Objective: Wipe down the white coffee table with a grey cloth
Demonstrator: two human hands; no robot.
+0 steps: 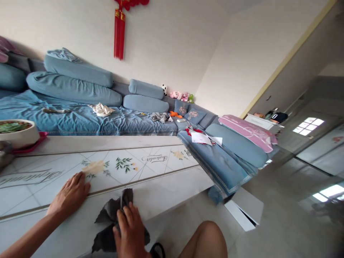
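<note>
A long white table (pixel 172 195) with a printed runner of flowers and "September" lettering (pixel 139 163) stretches in front of me. My left hand (pixel 71 195) lies on the runner beside a yellow printed flower, fingers stretched out and holding nothing. Nearer the table's front edge, my right hand (pixel 130 229) grips a crumpled dark grey cloth (pixel 107 213), its fingers bent over it. Part of the cloth is hidden under that hand, while its loose folds spread to the left on the tabletop.
At the table's left end stands a white planter (pixel 23 134) with a succulent on a pink tray (pixel 41 139). A blue-covered corner sofa (pixel 72 116) runs behind, holding cushions, clothes and papers (pixel 201 138). A white box (pixel 245 208) sits on the floor at right; my knee (pixel 206 236) is below.
</note>
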